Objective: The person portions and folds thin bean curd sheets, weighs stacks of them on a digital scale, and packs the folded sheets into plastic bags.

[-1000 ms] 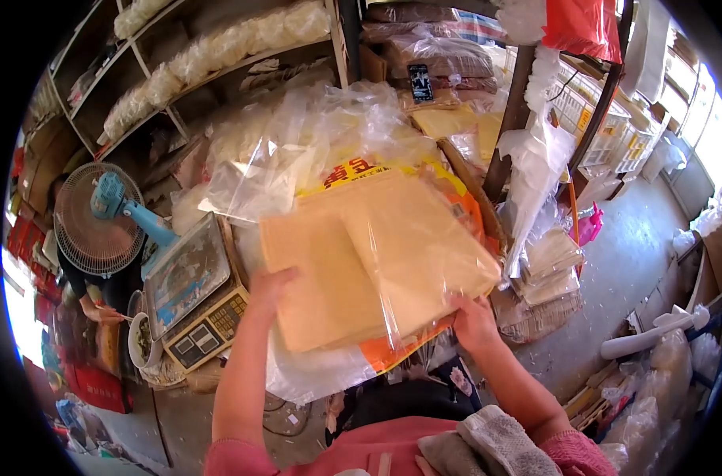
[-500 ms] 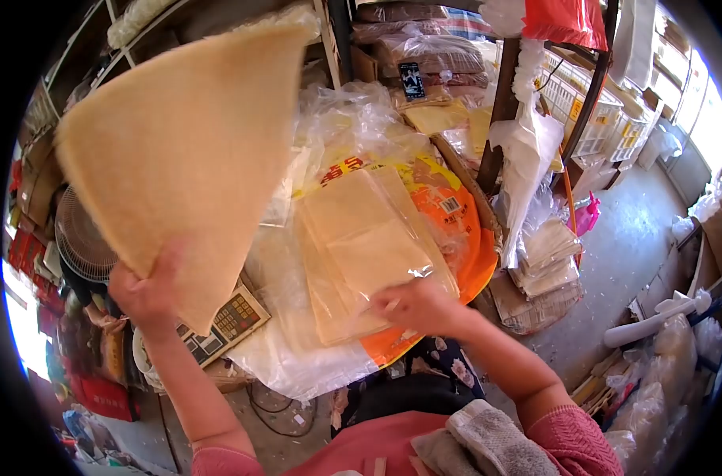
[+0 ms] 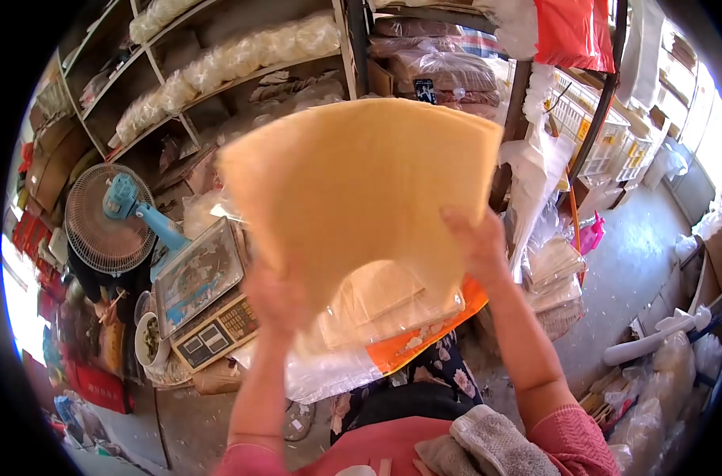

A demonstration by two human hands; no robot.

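Note:
A wide tan sheet stack (image 3: 361,182), thin and flexible, is held up in front of me and bows in the middle. My left hand (image 3: 278,297), blurred by motion, grips its lower left edge. On the right side my right hand (image 3: 478,242) is closed around the other edge. Below the held sheets lies a pile of similar sheets in clear plastic (image 3: 377,305), partly hidden by them. An orange printed plastic bag (image 3: 428,341) is spread under that pile.
A scale (image 3: 218,329) with a metal pan stands left of the pile, beside a white bowl (image 3: 151,341) with greenish contents. Farther left is a fan (image 3: 111,218). Shelves hold bagged goods (image 3: 218,75). A phone (image 3: 424,91) leans at the back, near white crates (image 3: 587,115).
The sheets have swung from the upper left to the centre. My right hand has left the pile and taken hold of their right edge. The scale and fan have come into fuller view.

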